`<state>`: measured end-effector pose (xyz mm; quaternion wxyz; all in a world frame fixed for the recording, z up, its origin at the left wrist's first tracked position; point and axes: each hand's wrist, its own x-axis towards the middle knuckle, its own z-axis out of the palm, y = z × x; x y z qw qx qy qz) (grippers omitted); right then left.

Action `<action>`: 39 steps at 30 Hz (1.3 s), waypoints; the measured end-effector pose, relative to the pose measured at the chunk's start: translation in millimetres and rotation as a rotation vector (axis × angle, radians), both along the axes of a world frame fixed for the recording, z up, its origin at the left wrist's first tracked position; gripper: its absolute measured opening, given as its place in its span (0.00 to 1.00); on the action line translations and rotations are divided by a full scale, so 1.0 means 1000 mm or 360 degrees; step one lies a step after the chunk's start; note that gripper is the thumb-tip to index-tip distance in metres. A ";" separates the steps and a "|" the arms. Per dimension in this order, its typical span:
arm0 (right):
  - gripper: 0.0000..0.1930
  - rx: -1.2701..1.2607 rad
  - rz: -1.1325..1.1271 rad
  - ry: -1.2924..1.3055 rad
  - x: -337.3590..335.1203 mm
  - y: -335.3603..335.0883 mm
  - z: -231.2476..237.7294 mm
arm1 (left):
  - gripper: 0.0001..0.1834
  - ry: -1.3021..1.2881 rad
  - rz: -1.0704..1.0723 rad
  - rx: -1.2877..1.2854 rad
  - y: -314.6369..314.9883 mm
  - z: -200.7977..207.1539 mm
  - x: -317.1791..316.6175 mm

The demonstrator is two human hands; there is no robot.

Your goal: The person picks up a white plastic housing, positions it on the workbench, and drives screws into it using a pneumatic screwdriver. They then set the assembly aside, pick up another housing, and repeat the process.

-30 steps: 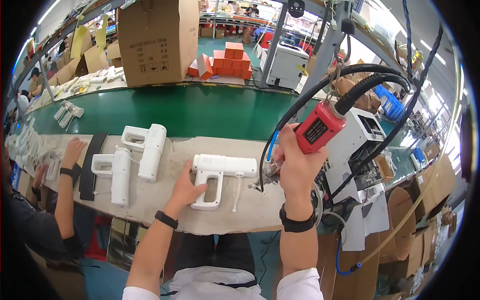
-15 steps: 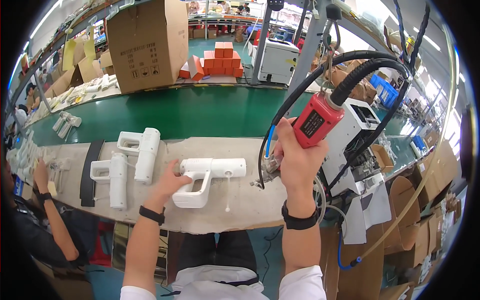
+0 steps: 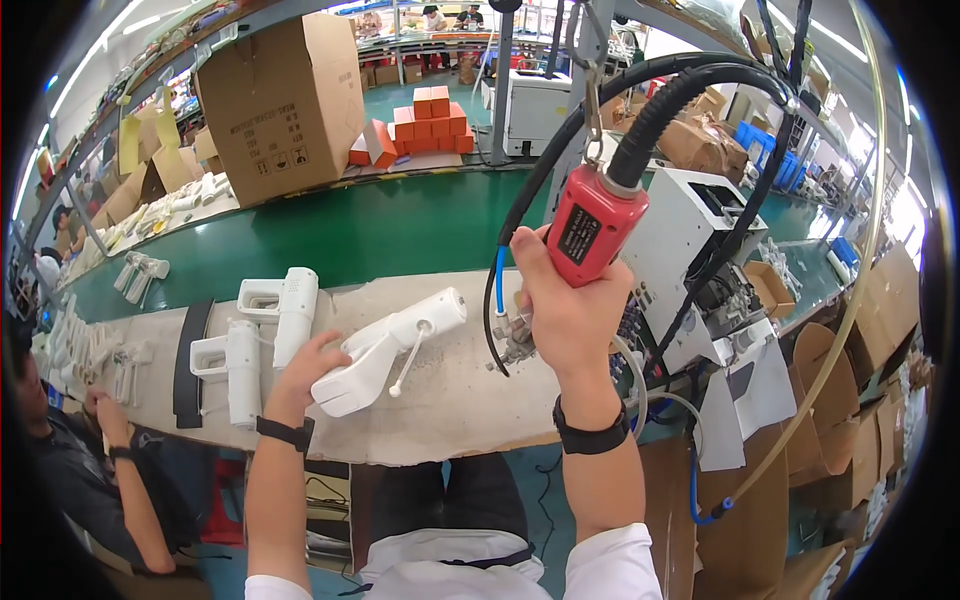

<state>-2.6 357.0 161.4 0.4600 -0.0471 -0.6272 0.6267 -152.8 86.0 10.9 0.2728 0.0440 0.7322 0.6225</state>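
Observation:
My left hand (image 3: 305,372) is closed on the grip end of a white plastic spray gun (image 3: 400,335). The gun is tilted over the cardboard, its barrel slanting up to the right and a thin white tube with a ball end hanging from it. My right hand (image 3: 580,315) grips a red power screwdriver (image 3: 592,225), which hangs from a metal hook (image 3: 594,110) and trails a black ribbed hose. Below its body, a metal nozzle (image 3: 517,338) with a blue tube points down, apart from the gun. Two more white spray guns (image 3: 296,315) lie left of my left hand.
Brown cardboard (image 3: 470,400) covers the bench front. A black strip (image 3: 190,365) lies at left; beyond runs a green belt (image 3: 420,215). A large carton (image 3: 285,110) and orange boxes (image 3: 430,120) stand behind. At right is a white machine (image 3: 690,250). A co-worker's arm (image 3: 130,490) is at left.
My left hand has turned the spray gun, so its barrel now slants up to the right instead of lying level. The red screwdriver has shifted slightly left in the picture as the view moved.

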 end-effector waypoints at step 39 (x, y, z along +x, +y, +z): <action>0.38 -0.0155 0.0880 0.0218 -0.027 -0.050 -0.031 | 0.26 0.1247 -0.0583 -0.0819 0.071 0.038 0.087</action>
